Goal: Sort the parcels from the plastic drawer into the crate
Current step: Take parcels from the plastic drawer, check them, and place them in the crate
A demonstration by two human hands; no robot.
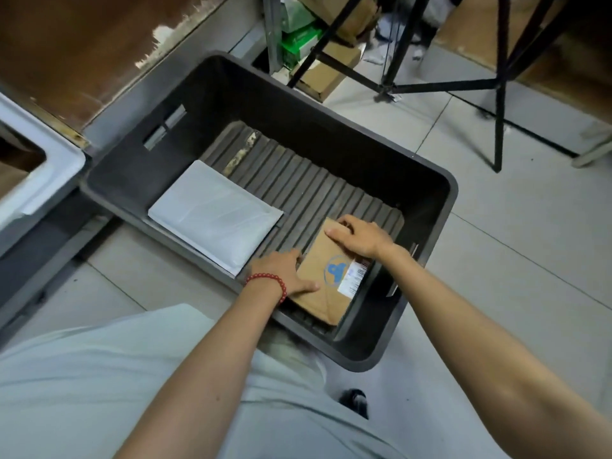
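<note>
A dark grey crate (pixel 440 207) with a ribbed floor stands on the tiled floor. A white padded mailer (pixel 212 215) lies flat at its left side. A brown paper parcel (pixel 326 279) with a blue logo and a barcode label lies in the crate's near right corner. My left hand (pixel 284 271), with a red bead bracelet on the wrist, holds the parcel's left edge, thumb on top. My right hand (pixel 359 236) grips its far right end, fingers curled over the top edge. The white plastic drawer (pixel 49 173) shows at the left edge; its inside is mostly hidden.
A black tripod (pixel 496 84) stands on the floor behind the crate to the right. Cardboard and green boxes (pixel 318 61) sit under a shelf frame behind it. A brown wall runs along the upper left. My legs are below the crate.
</note>
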